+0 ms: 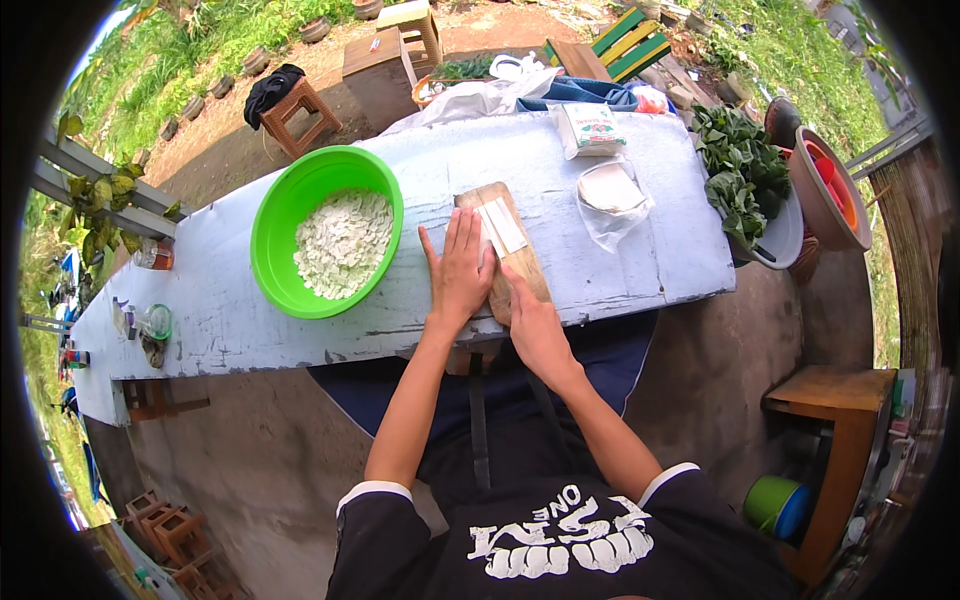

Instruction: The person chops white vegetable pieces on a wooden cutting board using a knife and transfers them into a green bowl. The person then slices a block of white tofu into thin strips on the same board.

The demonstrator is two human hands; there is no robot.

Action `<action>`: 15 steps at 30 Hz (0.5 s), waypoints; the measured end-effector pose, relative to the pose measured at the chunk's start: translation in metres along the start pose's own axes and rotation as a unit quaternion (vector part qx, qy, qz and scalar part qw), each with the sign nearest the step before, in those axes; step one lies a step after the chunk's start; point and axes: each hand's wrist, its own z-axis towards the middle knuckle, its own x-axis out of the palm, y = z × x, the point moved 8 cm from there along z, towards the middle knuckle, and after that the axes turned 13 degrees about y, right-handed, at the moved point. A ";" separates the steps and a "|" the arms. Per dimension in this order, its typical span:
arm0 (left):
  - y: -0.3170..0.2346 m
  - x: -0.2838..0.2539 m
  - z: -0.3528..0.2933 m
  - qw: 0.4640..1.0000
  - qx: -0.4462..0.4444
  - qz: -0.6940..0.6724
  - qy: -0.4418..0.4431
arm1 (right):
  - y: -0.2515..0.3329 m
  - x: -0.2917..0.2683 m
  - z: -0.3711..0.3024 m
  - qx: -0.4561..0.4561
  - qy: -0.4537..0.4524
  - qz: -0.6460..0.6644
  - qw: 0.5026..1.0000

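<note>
A wooden cutting board (527,268) lies on the pale table in front of me, with white flat strips (503,226) side by side on its upper part. My left hand (461,270) rests flat at the board's left edge, fingers stretched out beside the strips. Low on the board, my right hand (537,325) is closed with its index finger pointing forward; what it grips is hidden. Left of my left hand stands a bright green basin (270,235) holding a heap of small white cut pieces (343,243).
An opened plastic bag of white sheets (611,190) lies right of the board, behind it a wrapped white pack (588,130). Leafy greens (738,170) fill a bowl at the table's right end. A glass jar (157,321) stands far left. Stools (300,112) stand beyond.
</note>
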 end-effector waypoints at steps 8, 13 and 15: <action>0.001 0.002 -0.002 1.000 0.008 -0.012 -0.006 | -0.011 0.006 -0.026 0.016 0.003 0.018 1.000; 0.005 -0.011 -0.003 0.996 0.011 -0.079 -0.037 | -0.011 -0.002 -0.025 0.017 0.010 0.022 1.000; 0.012 -0.010 -0.005 0.994 0.008 -0.105 -0.029 | -0.009 -0.004 -0.023 0.012 0.001 0.025 1.000</action>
